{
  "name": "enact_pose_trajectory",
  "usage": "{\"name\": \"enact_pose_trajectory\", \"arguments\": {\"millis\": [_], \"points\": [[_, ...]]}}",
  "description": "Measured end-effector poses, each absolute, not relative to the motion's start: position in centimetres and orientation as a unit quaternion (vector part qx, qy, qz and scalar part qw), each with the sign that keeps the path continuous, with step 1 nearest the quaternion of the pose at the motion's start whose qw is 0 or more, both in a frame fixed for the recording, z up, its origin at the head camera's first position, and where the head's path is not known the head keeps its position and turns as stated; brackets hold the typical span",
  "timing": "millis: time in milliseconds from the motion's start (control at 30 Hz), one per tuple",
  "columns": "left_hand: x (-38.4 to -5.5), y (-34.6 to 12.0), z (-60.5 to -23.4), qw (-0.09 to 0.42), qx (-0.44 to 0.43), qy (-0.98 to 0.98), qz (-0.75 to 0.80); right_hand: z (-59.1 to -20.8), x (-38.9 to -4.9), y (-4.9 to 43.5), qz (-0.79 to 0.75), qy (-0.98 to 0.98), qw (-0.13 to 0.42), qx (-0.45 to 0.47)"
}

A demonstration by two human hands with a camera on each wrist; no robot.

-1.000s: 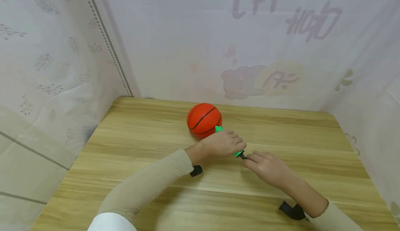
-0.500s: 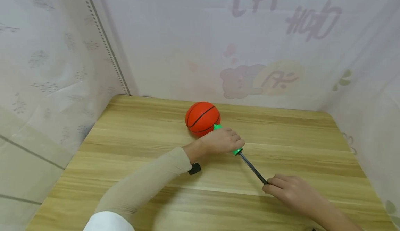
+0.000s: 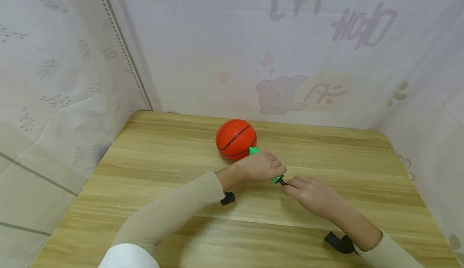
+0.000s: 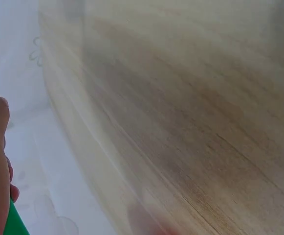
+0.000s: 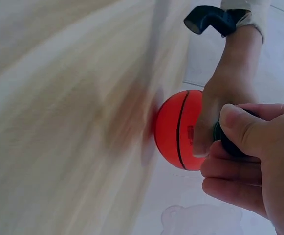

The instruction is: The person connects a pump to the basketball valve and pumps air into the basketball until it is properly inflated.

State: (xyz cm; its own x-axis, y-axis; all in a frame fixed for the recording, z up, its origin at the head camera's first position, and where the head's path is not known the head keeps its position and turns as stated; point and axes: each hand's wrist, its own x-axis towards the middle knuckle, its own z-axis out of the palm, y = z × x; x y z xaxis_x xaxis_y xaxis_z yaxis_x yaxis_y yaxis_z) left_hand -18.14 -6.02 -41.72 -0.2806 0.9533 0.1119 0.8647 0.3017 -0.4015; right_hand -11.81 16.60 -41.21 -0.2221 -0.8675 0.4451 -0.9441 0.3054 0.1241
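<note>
An orange toy basketball point(image 3: 236, 138) with black lines rests on the wooden table. Against its lower right side is the nozzle end of a green hand pump point(image 3: 254, 150). My left hand point(image 3: 258, 166) wraps around the pump's barrel and hides most of it; in the left wrist view a strip of the green barrel point(image 4: 15, 221) shows below that hand. My right hand point(image 3: 312, 195) grips the pump's black handle point(image 5: 233, 146), thumb pressed on it in the right wrist view. Only a short piece of the black rod point(image 3: 281, 181) shows between the hands.
The wooden table point(image 3: 163, 151) ends at a printed cloth wall point(image 3: 203, 58) close behind the ball. More cloth hangs at the left and right sides. A black camera mount point(image 3: 227, 198) sits under the left wrist, another black mount point(image 3: 340, 244) under the right.
Half a second ago my right hand had drawn the rod far out toward the lower right. Now it is pushed back in close to my left hand, which stays on the barrel.
</note>
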Motion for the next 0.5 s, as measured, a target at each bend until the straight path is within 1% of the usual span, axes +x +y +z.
{"name": "enact_pose_trajectory", "arguments": {"millis": [167,400,500], "points": [[-18.2,-6.0,-41.5,0.158,-0.569,-0.797,0.129,-41.1,-11.8,16.7,0.084,-0.776,0.229,0.581],[-18.5,-6.3,-41.2,0.146,-0.571,-0.798,0.127,-41.2,-9.5,19.2,0.107,-0.770,0.223,0.588],[-18.7,-6.5,-41.1,0.134,-0.570,-0.801,0.126,-41.4,-8.7,20.1,0.108,-0.763,0.231,0.595]]}}
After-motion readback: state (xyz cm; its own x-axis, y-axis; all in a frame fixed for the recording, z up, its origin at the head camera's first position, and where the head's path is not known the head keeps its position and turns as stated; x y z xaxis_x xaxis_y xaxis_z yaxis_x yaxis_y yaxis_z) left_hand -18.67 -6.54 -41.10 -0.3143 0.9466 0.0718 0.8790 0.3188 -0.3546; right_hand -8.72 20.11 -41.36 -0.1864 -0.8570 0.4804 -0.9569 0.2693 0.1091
